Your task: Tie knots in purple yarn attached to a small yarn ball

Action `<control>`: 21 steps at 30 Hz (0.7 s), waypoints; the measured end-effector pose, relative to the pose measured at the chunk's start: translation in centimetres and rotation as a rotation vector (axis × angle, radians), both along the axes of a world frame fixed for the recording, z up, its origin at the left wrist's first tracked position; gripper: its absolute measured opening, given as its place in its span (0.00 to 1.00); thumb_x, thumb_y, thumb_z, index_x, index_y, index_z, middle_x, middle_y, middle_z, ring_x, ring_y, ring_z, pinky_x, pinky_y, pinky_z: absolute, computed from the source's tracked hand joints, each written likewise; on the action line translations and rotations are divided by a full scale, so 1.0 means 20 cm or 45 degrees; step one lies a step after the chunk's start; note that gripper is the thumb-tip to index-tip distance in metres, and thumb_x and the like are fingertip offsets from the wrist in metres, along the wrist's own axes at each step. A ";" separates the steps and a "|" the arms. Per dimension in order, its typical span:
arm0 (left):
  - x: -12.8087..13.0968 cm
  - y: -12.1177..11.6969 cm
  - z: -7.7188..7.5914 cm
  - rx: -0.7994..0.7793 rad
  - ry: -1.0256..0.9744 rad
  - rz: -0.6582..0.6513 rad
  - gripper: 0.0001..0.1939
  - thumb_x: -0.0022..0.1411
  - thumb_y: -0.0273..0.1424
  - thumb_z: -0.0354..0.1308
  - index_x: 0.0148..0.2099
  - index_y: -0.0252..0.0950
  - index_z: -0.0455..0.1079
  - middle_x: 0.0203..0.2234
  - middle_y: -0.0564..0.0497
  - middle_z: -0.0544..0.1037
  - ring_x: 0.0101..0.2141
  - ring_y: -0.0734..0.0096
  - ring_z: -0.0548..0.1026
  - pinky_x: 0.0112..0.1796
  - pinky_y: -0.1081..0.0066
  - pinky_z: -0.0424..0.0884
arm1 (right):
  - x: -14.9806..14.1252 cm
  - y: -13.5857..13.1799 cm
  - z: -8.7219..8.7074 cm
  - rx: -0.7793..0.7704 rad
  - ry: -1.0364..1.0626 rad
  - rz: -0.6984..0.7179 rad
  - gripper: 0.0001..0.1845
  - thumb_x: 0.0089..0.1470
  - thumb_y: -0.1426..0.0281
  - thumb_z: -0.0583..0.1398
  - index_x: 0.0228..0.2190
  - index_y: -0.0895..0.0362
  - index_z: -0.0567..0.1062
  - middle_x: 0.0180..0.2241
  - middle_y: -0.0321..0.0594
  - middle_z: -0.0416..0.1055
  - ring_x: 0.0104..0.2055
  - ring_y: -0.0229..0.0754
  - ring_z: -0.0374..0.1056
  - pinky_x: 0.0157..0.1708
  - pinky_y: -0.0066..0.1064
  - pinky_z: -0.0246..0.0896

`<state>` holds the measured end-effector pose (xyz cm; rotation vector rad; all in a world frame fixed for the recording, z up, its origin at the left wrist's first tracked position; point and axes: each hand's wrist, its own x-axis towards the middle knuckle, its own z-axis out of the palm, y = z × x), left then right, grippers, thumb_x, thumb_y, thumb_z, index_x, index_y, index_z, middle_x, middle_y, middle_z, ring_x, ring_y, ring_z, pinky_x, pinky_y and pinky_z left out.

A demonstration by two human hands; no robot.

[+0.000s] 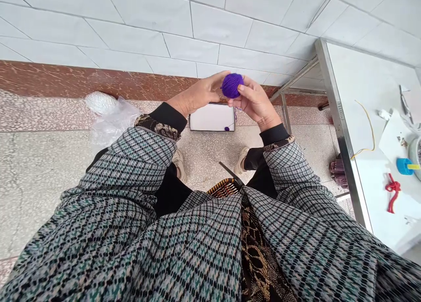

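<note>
Purple yarn ball (pixel 231 86) is sitting above the floor (pixel 210 155), my right grip (pixel 255 102) clamping it; left grip (pixel 200 92) is flanking it, can't tell if pinching anything; for even layers, I should probably be turning it steadily, tension light.

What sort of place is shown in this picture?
Probably a simple indoor workroom, perhaps at home: there are white wall tiles, a speckled floor and a metal-edged table with a knotted red cord on it.

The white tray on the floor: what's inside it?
In the tray, a small purple clump shows by the near right corner. The right hand hides part of the far edge.
</note>
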<state>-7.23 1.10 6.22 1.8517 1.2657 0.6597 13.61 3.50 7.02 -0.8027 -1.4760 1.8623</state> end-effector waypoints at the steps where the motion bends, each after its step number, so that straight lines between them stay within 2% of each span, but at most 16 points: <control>1: 0.03 -0.02 0.02 -0.030 -0.207 0.015 0.39 0.66 0.25 0.56 0.78 0.34 0.63 0.69 0.44 0.77 0.68 0.53 0.73 0.67 0.57 0.71 | -0.01 -0.01 -0.01 -0.019 -0.019 0.019 0.43 0.50 0.39 0.76 0.52 0.54 0.69 0.45 0.44 0.78 0.55 0.52 0.78 0.46 0.37 0.81; 3: 0.08 -0.05 0.03 -0.177 -0.562 0.032 0.33 0.60 0.24 0.59 0.68 0.33 0.72 0.58 0.44 0.82 0.56 0.59 0.79 0.60 0.59 0.76 | -0.01 0.00 -0.02 -0.041 -0.051 0.013 0.42 0.53 0.39 0.75 0.54 0.53 0.69 0.45 0.44 0.77 0.52 0.50 0.79 0.44 0.36 0.82; 5: 0.12 -0.07 0.01 -0.318 -0.760 0.070 0.23 0.59 0.23 0.59 0.57 0.34 0.75 0.46 0.46 0.83 0.40 0.69 0.77 0.48 0.63 0.79 | 0.00 0.02 -0.04 -0.027 -0.055 -0.065 0.40 0.54 0.41 0.75 0.53 0.53 0.70 0.44 0.43 0.77 0.49 0.48 0.80 0.43 0.35 0.81; 8: 0.14 -0.07 -0.03 -0.349 -0.720 0.170 0.10 0.68 0.27 0.54 0.47 0.35 0.75 0.32 0.50 0.76 0.26 0.75 0.65 0.31 0.68 0.68 | 0.05 0.08 -0.08 0.033 0.001 -0.286 0.35 0.55 0.44 0.75 0.49 0.52 0.69 0.45 0.43 0.77 0.47 0.45 0.79 0.44 0.34 0.82; 10: 0.13 -0.07 -0.04 -0.265 -0.554 0.166 0.09 0.71 0.30 0.53 0.43 0.35 0.75 0.26 0.52 0.70 0.24 0.76 0.63 0.30 0.69 0.63 | 0.09 0.14 -0.10 0.054 0.034 -0.469 0.31 0.58 0.45 0.73 0.46 0.51 0.68 0.46 0.43 0.76 0.47 0.44 0.78 0.46 0.33 0.82; 12: 0.13 -0.07 -0.03 -0.190 -0.370 0.061 0.09 0.70 0.30 0.55 0.39 0.35 0.76 0.23 0.53 0.69 0.24 0.76 0.64 0.31 0.69 0.63 | 0.13 0.20 -0.12 0.078 -0.019 -0.622 0.28 0.61 0.45 0.70 0.45 0.51 0.67 0.45 0.44 0.75 0.48 0.45 0.78 0.45 0.33 0.82; 15: 0.10 -0.07 0.01 -0.115 -0.166 -0.122 0.08 0.64 0.28 0.58 0.32 0.34 0.76 0.22 0.53 0.71 0.26 0.76 0.67 0.35 0.70 0.65 | 0.16 0.24 -0.13 0.142 -0.215 -0.694 0.25 0.65 0.47 0.67 0.47 0.51 0.68 0.43 0.44 0.74 0.47 0.47 0.78 0.40 0.33 0.81; 18: 0.05 -0.06 0.06 -0.034 -0.084 -0.212 0.09 0.61 0.28 0.58 0.29 0.34 0.76 0.22 0.53 0.73 0.28 0.75 0.70 0.37 0.70 0.65 | 0.14 0.22 -0.14 0.214 -0.404 -0.639 0.21 0.65 0.56 0.68 0.50 0.52 0.69 0.41 0.41 0.73 0.41 0.44 0.77 0.35 0.30 0.77; 21: -0.01 -0.05 0.09 0.017 -0.075 -0.214 0.10 0.62 0.30 0.58 0.30 0.35 0.78 0.23 0.52 0.74 0.29 0.73 0.72 0.38 0.70 0.66 | 0.08 0.14 -0.12 0.233 -0.626 -0.335 0.18 0.61 0.68 0.68 0.49 0.55 0.70 0.40 0.39 0.74 0.35 0.38 0.72 0.32 0.25 0.72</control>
